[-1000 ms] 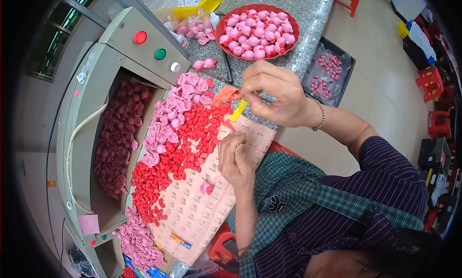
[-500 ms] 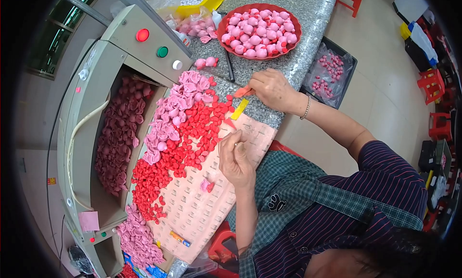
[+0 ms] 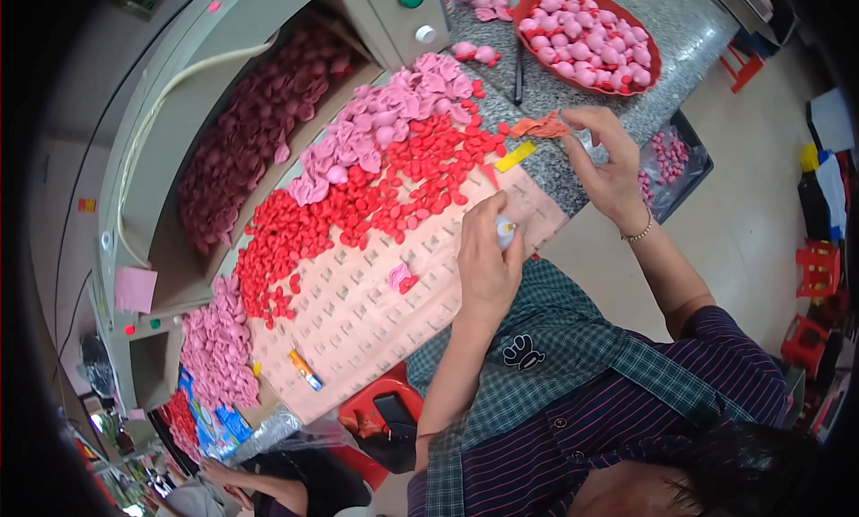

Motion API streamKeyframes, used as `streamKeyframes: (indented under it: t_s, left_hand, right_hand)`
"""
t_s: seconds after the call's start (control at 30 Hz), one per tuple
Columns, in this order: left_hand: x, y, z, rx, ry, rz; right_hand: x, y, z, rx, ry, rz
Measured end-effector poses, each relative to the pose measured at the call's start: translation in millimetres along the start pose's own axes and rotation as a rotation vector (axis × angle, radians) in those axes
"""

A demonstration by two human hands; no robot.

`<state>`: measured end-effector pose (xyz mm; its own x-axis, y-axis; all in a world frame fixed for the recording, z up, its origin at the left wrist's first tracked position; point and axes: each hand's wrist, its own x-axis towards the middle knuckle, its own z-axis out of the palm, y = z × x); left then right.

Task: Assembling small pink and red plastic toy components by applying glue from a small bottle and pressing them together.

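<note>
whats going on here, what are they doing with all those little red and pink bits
A person sits at a perforated board heaped with small red pieces and pink pieces. The left hand grips a small white object over the board. The right hand pinches an orange-red piece above the speckled counter, near a yellow strip. A red bowl of pink pieces sits beyond.

Red petals (image 3: 394,195), pink petals (image 3: 385,123)
</note>
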<state>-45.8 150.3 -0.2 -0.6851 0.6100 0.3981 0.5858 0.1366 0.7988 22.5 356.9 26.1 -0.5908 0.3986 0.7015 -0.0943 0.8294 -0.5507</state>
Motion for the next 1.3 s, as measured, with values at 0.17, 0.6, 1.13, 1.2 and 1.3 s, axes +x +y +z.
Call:
streamKeyframes:
  t_s: [0.17,0.6,1.13,1.2,1.3]
  left_hand:
    - [-31.4,2.3,-19.6,-0.159,0.08,-0.062]
    - [-95.1,12.4,-100.9,-0.444,0.698,-0.447]
    - [-68.7,-9.0,-116.0,-1.14,0.655,-0.394]
    - [-70.1,-10.6,-116.5,-1.153,0.649,-0.4]
    - [-74.7,-13.1,-116.2,-1.165,0.659,-0.419]
  right_hand:
    - [-16.4,-47.0,27.6,0.379,-0.217,0.114]
    - [-41.4,-114.9,132.1,0.461,-0.623,-0.101]
    - [-55.4,-127.9,140.0,1.592,-0.606,0.466]
    - [-55.4,-125.7,136.0,1.581,-0.679,0.601]
    - [-55.2,-126.8,130.8,1.591,-0.784,0.782]
